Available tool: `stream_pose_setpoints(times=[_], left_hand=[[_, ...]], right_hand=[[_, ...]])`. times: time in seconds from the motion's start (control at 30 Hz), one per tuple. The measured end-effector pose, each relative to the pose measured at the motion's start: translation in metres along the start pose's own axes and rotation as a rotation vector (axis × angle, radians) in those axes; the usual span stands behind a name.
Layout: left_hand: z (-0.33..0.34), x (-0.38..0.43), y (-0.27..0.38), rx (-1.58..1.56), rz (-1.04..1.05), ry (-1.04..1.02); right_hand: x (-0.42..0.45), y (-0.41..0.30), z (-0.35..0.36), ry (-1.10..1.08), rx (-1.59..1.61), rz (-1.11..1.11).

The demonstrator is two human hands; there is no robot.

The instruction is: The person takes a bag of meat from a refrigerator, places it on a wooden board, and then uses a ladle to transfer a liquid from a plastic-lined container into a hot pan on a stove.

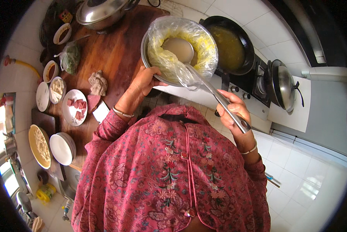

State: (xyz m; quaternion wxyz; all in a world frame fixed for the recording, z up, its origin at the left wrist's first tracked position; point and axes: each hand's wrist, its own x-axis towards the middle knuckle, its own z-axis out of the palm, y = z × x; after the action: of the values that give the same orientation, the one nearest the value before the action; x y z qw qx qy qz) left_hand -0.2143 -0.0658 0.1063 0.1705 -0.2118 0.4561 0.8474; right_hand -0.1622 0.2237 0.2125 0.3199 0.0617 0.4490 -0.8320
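My left hand [146,79] grips the near left rim of a metal bowl [144,55], thumb on the edge. Clear plastic film smeared with yellow lines the bowl [203,37] and folds over its rim. Inside rests the round head of a metal ladle [180,50], filled with cloudy, pale liquid. The ladle's long handle slants down to the right into my right hand [234,108], whose fingers are closed around it. Just right of the bowl, a black wok [248,49] with yellowish liquid in it stands on the gas stove [256,84].
On the wooden counter [115,43] are a lidded metal pot [101,14], a crumpled cloth [98,83], a plate of reddish meat pieces [75,119], a yellow bowl of pale strips [40,145] and stacked white bowls [62,149]. A lidded pan [286,87] stands beyond the stove's right burner.
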Motion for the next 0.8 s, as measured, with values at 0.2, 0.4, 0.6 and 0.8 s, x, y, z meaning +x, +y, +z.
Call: stream_pose_setpoints(times=[0.2,0.4,0.6,0.8], left_hand=[[0.008,-0.001,0.002,-0.005,0.029,0.009],[0.002,0.010,0.000,0.008,0.005,-0.029],[-0.001,0.020,-0.005,0.001,0.005,-0.044],[0.005,0.026,-0.007,0.017,-0.025,-0.032]], right_hand=[[-0.007,-0.008,0.001,0.023,0.043,-0.052],[-0.014,-0.016,-0.004,0.042,0.100,-0.072],[-0.024,-0.033,-0.009,-0.007,0.252,-0.079],[-0.035,-0.049,-0.021,-0.057,0.282,-0.141]])
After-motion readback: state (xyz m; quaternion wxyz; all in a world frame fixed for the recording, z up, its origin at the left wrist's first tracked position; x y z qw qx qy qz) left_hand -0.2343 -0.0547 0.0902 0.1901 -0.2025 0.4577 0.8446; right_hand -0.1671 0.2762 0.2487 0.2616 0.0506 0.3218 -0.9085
